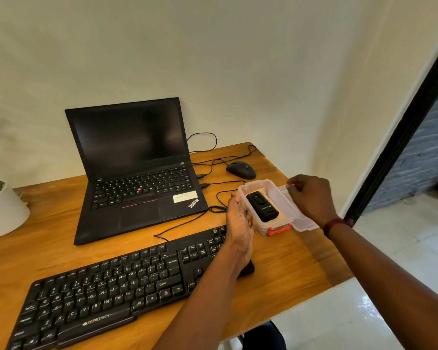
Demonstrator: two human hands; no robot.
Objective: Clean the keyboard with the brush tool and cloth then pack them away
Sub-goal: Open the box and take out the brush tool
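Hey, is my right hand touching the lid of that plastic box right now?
Touching. In the head view the right hand pinches the far edge of the clear lid, which lies open beside the box.

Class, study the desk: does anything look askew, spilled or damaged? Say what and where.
Nothing stands out: keyboard, laptop and mouse sit flat on the desk; the brush tool lies inside the open box.

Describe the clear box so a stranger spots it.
On the table, look right of the laptop, nearer than the mouse. The box sits between the left hand and right hand; it alone is see-through, lid open, with a red latch and black tool inside.
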